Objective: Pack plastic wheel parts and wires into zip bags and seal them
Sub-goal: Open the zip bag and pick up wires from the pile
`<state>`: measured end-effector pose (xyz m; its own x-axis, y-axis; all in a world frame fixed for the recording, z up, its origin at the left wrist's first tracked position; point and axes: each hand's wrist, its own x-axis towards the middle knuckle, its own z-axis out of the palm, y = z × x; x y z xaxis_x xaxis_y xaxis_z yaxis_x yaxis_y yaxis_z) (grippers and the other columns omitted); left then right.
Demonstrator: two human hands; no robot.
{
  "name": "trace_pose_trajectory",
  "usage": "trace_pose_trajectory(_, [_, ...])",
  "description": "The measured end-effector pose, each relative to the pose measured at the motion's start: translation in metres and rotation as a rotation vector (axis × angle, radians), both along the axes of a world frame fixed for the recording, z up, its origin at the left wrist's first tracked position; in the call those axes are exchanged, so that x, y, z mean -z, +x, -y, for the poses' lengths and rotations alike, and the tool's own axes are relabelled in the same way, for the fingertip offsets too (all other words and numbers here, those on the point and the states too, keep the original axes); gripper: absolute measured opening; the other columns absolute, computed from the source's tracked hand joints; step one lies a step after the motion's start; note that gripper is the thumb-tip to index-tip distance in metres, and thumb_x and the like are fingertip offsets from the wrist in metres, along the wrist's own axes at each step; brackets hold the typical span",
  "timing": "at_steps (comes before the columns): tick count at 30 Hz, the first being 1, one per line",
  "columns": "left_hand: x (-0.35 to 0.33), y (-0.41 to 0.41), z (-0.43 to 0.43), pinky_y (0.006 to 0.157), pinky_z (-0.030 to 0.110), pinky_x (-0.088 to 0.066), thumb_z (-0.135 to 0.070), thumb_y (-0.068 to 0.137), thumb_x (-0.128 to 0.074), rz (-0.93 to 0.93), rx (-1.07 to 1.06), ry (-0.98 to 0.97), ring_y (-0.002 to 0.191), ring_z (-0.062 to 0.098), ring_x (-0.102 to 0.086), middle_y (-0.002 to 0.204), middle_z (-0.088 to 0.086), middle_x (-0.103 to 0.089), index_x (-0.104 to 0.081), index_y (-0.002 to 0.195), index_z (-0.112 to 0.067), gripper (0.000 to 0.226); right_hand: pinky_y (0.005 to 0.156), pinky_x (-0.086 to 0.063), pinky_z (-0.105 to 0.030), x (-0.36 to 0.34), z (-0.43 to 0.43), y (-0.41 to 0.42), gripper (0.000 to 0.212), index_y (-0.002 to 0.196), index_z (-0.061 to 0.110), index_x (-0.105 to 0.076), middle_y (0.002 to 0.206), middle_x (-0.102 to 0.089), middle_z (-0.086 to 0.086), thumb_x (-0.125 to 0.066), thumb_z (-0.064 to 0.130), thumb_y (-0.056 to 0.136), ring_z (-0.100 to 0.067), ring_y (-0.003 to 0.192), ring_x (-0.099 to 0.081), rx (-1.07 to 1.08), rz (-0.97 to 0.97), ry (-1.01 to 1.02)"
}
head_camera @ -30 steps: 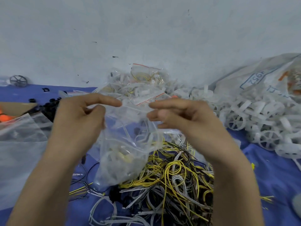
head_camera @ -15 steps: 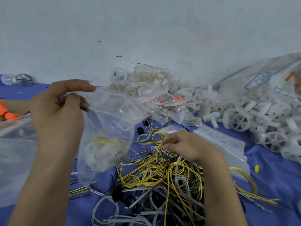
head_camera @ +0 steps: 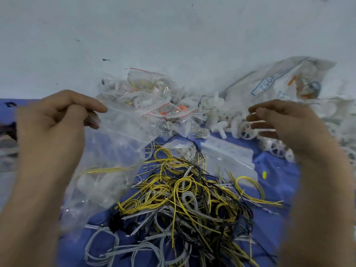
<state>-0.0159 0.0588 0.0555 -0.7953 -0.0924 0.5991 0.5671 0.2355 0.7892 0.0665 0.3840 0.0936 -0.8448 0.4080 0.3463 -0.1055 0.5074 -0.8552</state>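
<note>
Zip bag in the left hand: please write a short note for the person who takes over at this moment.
Left hand pinches the zip bag by its top corner.
Right hand is raised, blurred; whether it holds a wire I cannot tell.
Wire heap lies in the middle, wheels at back right, filled bags behind.
Done: the bag holds yellow wire and white parts.
Left: seal it; its mouth looks open.

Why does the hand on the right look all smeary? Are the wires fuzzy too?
Head view: the right hand is smeared, probably motion blur; head view: the left hand pinching the zip bag is only slightly soft; head view: the wires in the middle look sharpest.
</note>
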Motion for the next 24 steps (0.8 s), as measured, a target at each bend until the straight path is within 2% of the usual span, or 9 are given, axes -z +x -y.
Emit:
trace_pose_trajectory(2, [-0.005,0.014,-0.012,0.061,0.007,-0.045,-0.019,0.077,-0.041,0.0,0.059,-0.024,0.062,0.001,-0.058,0.066,-0.005,-0.066,-0.067,0.076,-0.019,0.026,0.071,-0.05,-0.031,-0.008,0.0,0.0,0.013,0.094,0.011,-0.07,0.092,-0.07,-0.013,-0.059,0.008,0.089,-0.023,0.079,-0.063,-0.048,0.227,0.318])
trace_pose_trajectory(4, [-0.009,0.024,-0.019,0.059,0.004,-0.042,-0.018,0.074,-0.039,0.012,0.092,-0.046,0.063,0.002,-0.059,0.066,0.0,-0.066,-0.066,0.072,-0.023,0.028,0.084,-0.05,-0.03,-0.002,0.012,0.009,0.012,0.096,0.019,-0.071,0.095,-0.072,0.0,-0.063,0.017,0.088,-0.013,0.089,-0.065,-0.268,0.41,0.62])
trace_pose_trajectory(7, [-0.011,0.025,-0.02,0.055,0.0,-0.039,-0.019,0.068,-0.04,0.032,0.154,-0.113,0.065,-0.003,-0.06,0.069,-0.004,-0.067,-0.068,0.074,-0.026,0.03,0.077,-0.045,-0.009,0.037,0.024,0.031,0.015,0.102,0.023,-0.07,0.098,-0.069,0.013,-0.063,0.02,0.089,0.006,0.087,-0.06,-0.568,0.594,0.722])
trace_pose_trajectory(10, [-0.009,0.023,-0.02,0.062,0.001,-0.042,-0.018,0.065,-0.043,-0.022,0.242,-0.259,0.071,-0.005,-0.06,0.075,-0.021,-0.065,-0.068,0.074,-0.045,0.038,0.071,-0.04,-0.007,0.07,0.02,0.049,0.015,0.1,0.025,-0.07,0.097,-0.069,0.013,-0.065,0.021,0.087,0.01,0.078,-0.055,-0.556,0.587,0.781])
trace_pose_trajectory(13, [-0.004,0.022,-0.019,0.078,0.01,-0.049,-0.016,0.069,-0.049,-0.078,0.287,-0.37,0.078,0.001,-0.062,0.084,-0.021,-0.064,-0.065,0.076,-0.052,0.04,0.081,-0.039,-0.014,0.093,0.015,0.058,0.017,0.103,0.028,-0.067,0.103,-0.062,0.013,-0.064,0.023,0.087,0.006,0.086,-0.049,-0.555,0.538,0.874])
trace_pose_trajectory(15, [-0.003,0.021,-0.019,0.08,0.012,-0.049,-0.017,0.07,-0.053,-0.114,0.26,-0.426,0.079,0.004,-0.062,0.088,-0.018,-0.061,-0.065,0.075,-0.049,0.034,0.088,-0.038,-0.021,0.104,0.013,0.061,0.021,0.108,0.03,-0.065,0.107,-0.056,0.011,-0.062,0.025,0.088,-0.002,0.099,-0.046,-0.542,0.505,0.912])
trace_pose_trajectory(18, [-0.005,0.022,-0.019,0.075,0.002,-0.044,-0.005,0.078,-0.066,-0.222,0.122,-0.518,0.078,-0.001,-0.059,0.087,-0.01,-0.053,-0.064,0.076,-0.034,0.029,0.091,-0.034,-0.022,0.118,0.01,0.063,0.023,0.112,0.034,-0.063,0.114,-0.05,0.011,-0.06,0.031,0.09,-0.006,0.108,-0.039,-0.533,0.44,0.978])
trace_pose_trajectory(21, [-0.007,0.025,-0.016,0.069,-0.003,-0.038,0.005,0.078,-0.063,-0.229,0.037,-0.55,0.074,-0.007,-0.057,0.092,0.001,-0.052,-0.066,0.079,-0.017,0.022,0.088,-0.028,-0.014,0.119,0.011,0.062,0.016,0.104,0.031,-0.064,0.113,-0.047,0.015,-0.063,0.03,0.088,-0.004,0.105,-0.036,-0.537,0.361,1.008])
trace_pose_trajectory(24, [-0.007,0.022,-0.009,0.077,0.007,-0.039,-0.011,0.077,-0.066,-0.1,0.017,-0.461,0.081,0.009,-0.059,0.098,0.001,-0.049,-0.059,0.073,-0.021,0.012,0.082,-0.035,-0.014,0.103,0.012,0.059,0.016,0.087,0.036,-0.063,0.099,-0.055,0.023,-0.07,0.022,0.083,0.001,0.094,-0.045,-0.494,0.295,0.875])
